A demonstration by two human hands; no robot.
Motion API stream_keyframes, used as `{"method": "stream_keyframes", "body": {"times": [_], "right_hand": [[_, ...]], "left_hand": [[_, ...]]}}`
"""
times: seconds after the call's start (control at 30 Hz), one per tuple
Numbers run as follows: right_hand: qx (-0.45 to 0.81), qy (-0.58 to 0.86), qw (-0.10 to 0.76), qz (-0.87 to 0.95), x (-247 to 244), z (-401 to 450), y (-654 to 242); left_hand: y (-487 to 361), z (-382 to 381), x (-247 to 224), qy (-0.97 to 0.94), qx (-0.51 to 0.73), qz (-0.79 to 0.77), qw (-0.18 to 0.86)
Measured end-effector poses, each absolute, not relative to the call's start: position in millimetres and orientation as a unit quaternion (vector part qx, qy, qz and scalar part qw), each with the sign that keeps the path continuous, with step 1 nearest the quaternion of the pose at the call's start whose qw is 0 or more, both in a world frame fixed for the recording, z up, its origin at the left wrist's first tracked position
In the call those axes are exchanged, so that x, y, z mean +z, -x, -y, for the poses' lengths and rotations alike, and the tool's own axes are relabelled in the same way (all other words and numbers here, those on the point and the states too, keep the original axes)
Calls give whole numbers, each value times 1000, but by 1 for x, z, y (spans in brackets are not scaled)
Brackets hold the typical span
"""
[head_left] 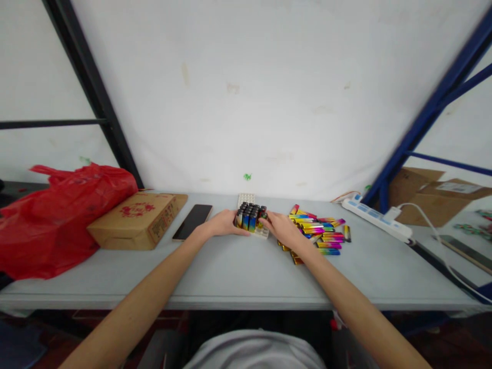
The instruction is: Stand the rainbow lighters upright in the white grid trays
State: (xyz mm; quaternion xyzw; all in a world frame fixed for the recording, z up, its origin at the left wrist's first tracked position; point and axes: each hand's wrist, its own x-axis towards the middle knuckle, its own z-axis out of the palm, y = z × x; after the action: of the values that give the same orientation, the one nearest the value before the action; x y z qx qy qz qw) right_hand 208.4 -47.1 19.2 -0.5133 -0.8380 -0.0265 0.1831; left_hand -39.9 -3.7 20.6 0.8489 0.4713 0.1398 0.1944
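Several shiny coloured lighters [249, 217] with black tops stand upright, packed close together in a white holed tray [262, 233] on the table. My left hand [226, 223] wraps the left side of the group, thumb low along the front and fingers behind. At the right end my right hand [277, 225] has its fingertips closed on a lighter [263, 217], partly hidden by the fingers. Beside my right forearm lies a loose pile of lighters [321, 231] in gold, pink and blue. The far part of the tray shows its small pockets.
A dark phone [192, 222] lies left of my left hand. Farther left are a cardboard box [132, 225] and a red plastic bag [69, 220]. A white power strip [376, 219] with a cable lies at the right. A wall [246, 102] rises behind the table.
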Motion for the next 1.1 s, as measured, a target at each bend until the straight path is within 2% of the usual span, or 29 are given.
{"method": "stream_keyframes", "body": {"times": [0.17,0.57,0.73,0.93,1.1], "right_hand": [[-44,522,136,841,26,52,-208],[-59,617,298,726,33,29,-326],[-58,648,297,699,29,17,-353],[52,554,278,783,32,22,-374],[159,563,231,778,33,29,-380]], "left_hand": [[40,3,21,-851,131,-475,185],[41,3,24,-848,115,-477,198],[41,3,25,-844,113,-487,194],[41,1,23,-851,114,-478,187],[41,2,24,-849,110,-480,193]]}}
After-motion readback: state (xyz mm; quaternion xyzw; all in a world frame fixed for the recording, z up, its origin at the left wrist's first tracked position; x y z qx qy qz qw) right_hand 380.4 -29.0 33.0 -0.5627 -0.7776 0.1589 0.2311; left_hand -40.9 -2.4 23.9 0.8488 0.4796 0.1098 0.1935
